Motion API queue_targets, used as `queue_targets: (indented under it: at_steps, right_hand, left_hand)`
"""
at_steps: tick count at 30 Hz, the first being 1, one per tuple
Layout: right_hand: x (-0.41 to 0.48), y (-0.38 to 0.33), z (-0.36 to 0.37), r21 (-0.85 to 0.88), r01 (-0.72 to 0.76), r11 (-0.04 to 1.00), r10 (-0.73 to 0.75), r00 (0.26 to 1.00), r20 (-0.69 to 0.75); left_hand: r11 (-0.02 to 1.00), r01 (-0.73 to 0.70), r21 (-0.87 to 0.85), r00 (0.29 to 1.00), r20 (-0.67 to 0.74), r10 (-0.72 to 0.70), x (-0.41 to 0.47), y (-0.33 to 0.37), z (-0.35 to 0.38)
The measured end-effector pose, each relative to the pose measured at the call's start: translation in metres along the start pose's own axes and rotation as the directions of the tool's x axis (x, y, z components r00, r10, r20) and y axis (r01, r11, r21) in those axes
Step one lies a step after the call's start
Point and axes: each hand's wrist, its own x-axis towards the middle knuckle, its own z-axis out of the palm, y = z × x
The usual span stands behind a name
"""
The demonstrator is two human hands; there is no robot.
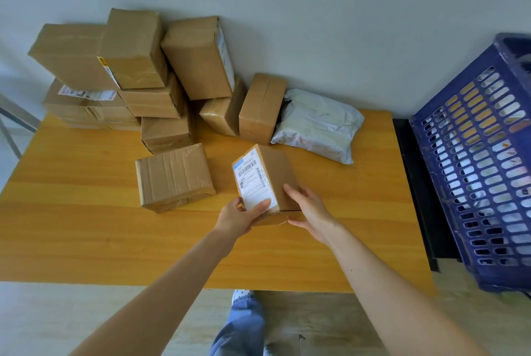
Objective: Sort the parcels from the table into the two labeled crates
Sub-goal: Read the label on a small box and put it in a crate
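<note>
So the small labelled box [270, 174] is in both hands right now, tipped up over the yellow wood-grain table [86, 226] with its white shipping label facing up. The left hand [242, 219] grips the box's near left corner, thumb lying across the label. The right hand [311, 213] is wrapped round the near right edge.

Looks to me like the read-the-label step, so the next move is picking a crate and carrying it over. The box is plain brown cardboard with crisp edges, so it should be rigid and easy to hold.

- Just left of the box: a flatter carton [175, 177] under wrinkly tape.
- Behind it to the right: a grey poly mailer [319, 126], crumpled and pillowy.
- Further behind and left: a stack of taped cartons [132, 68].
- Well off to its right: a blue slotted plastic crate [474, 160]. I can't see its label, and the second crate isn't in view.
</note>
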Motion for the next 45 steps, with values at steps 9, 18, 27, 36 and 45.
queue_targets:
  at_steps: [9, 18, 27, 36, 45]
  right_hand:
    - [-0.047, 0.016, -0.017, -0.042, 0.152, 0.987, -0.152, 0.988, 0.012]
    - [-0.119, 0.037, -0.040, -0.047, 0.364, 0.930, -0.365, 0.931, -0.015]
    - [-0.204, 0.044, -0.053, 0.123, 0.478, 0.870, -0.492, 0.862, 0.121]
    - [-0.255, 0.023, -0.041, 0.141, 0.578, 0.804, -0.591, 0.802, 0.085]
    - [-0.270, 0.020, 0.007, 0.132, 0.615, 0.777, -0.622, 0.783, 0.018]
  left_hand:
    - [0.991, -0.027, -0.129, 0.999, 0.034, 0.031, -0.033, 0.003, 0.030]
    - [0.969, -0.231, -0.091, 0.969, 0.069, 0.237, -0.110, -0.015, 0.041]
    - [0.904, -0.428, -0.021, 0.897, 0.111, 0.427, -0.183, -0.017, 0.048]
    - [0.816, -0.577, 0.036, 0.801, 0.223, 0.556, -0.223, 0.008, 0.019]
    - [0.809, -0.587, 0.023, 0.782, 0.275, 0.559, -0.235, 0.015, -0.023]
